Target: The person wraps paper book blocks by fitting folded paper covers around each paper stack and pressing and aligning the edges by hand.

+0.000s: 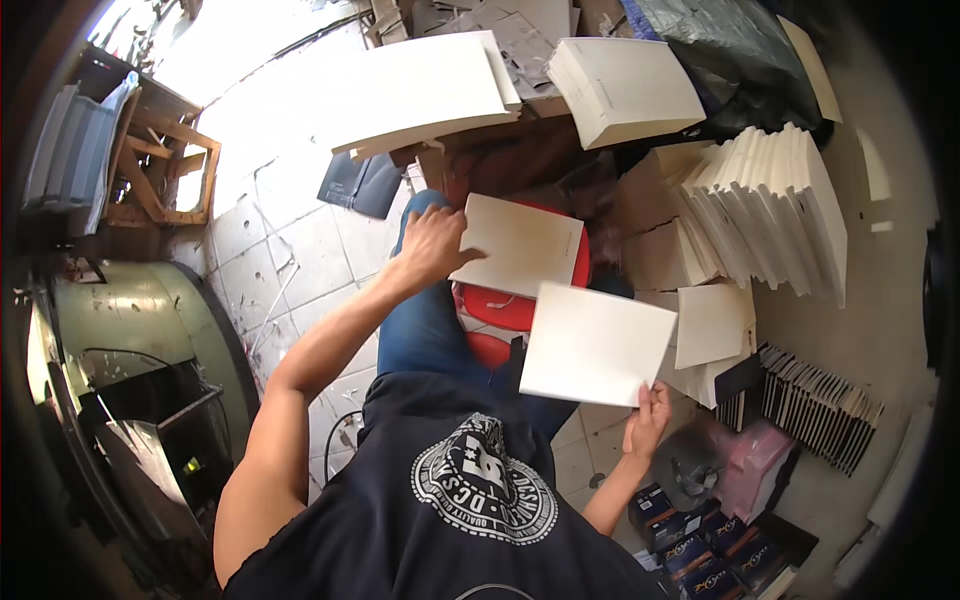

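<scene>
My right hand [648, 418] grips a blank white sheet [598, 342] by its lower right corner, fingers closed on the edge. The sheet hangs over my right thigh, slightly tilted. In front of it a cream paper booklet [522, 243], with a faint line of print near its right edge, lies on a red plastic stool [500, 312] between my knees. At the booklet's left edge is my left hand [435, 243], thumb stretched apart from the fingers and nothing held in it. Whether the thumb presses on the booklet is unclear.
Beyond the stool are a thick white paper stack [420, 90] and another stack [625, 90]. To the right stand fanned booklets [765, 205], a smaller pile [712, 325], dark-edged books [820, 410] and dark boxes [715, 555]. A wooden frame [165, 165] and green machine [140, 320] are left.
</scene>
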The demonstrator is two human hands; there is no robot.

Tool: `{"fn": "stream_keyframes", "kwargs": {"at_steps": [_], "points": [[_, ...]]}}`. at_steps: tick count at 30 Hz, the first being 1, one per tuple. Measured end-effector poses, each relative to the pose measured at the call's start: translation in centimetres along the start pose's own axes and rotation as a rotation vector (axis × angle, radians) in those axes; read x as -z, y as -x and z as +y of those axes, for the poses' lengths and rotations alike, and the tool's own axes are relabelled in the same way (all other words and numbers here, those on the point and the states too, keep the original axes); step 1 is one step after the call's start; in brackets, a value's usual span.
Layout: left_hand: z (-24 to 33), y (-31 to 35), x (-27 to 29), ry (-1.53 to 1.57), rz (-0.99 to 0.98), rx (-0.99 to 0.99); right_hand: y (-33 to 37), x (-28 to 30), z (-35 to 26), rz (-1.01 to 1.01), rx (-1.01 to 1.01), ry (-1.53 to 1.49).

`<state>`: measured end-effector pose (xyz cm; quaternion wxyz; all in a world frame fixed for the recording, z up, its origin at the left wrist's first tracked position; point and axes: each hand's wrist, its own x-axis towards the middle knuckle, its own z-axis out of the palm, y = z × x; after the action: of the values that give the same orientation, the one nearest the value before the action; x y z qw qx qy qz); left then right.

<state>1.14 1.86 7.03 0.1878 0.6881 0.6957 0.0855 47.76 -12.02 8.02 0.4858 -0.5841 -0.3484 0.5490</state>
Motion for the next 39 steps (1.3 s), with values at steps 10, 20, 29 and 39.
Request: {"fn": "stream_keyframes", "kwargs": {"at_steps": [10, 20, 29, 39], "points": [[-5.2, 2.3, -7.7, 0.140, 0.086, -0.148, -12.0, -10.2, 1.9, -0.258, 0.045, 0.036], [-4.4, 3.4, -8.8, 0.154, 0.199, 0.052, -13.9, -14.5, 6.5, -0.311, 0.027, 0.209], [-5.0, 3.0, -8.9, 0.084, 0.141, -0.138, -13.9, -14.7, 7.2, -0.302, 0.035, 0.243], [-5.6, 2.2, -8.6, 0.376, 0.177, -0.137, -14.2, -14.1, 7.8, -0.311, 0.058, 0.219]]}}
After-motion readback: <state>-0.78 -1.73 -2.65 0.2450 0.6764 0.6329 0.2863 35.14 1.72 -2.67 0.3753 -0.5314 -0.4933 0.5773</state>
